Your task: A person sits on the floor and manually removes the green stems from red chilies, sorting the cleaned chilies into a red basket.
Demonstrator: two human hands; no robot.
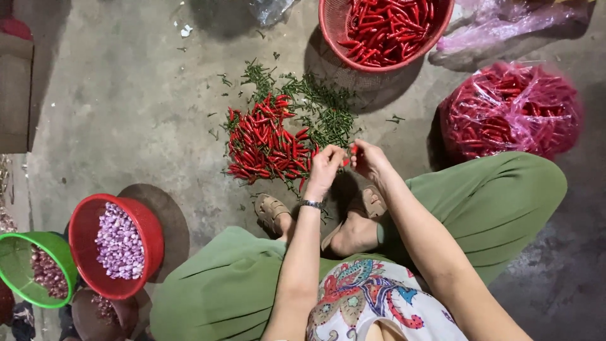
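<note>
1. Red chilli [353, 150], one, pinched between both hands just above the feet. Left hand [325, 169] has fingertips closed on it; a wristwatch [312, 204] sits on that wrist. Right hand [369, 161] also has fingers drawn together on the same chilli.
2. Head view, floor: one loose pile of red chillies [268, 142] just beyond the hands, touching one scatter of green stems [315, 107] behind it.
3. Containers of chillies: one red basket [385, 28] at top, one pink plastic bag [511, 110] at right, well apart from the hands.
4. Left edge: one red basket of purple shallots [117, 243], and touching it one green basket [35, 268].
5. Two sandalled feet [322, 218] under the hands, on concrete.
</note>
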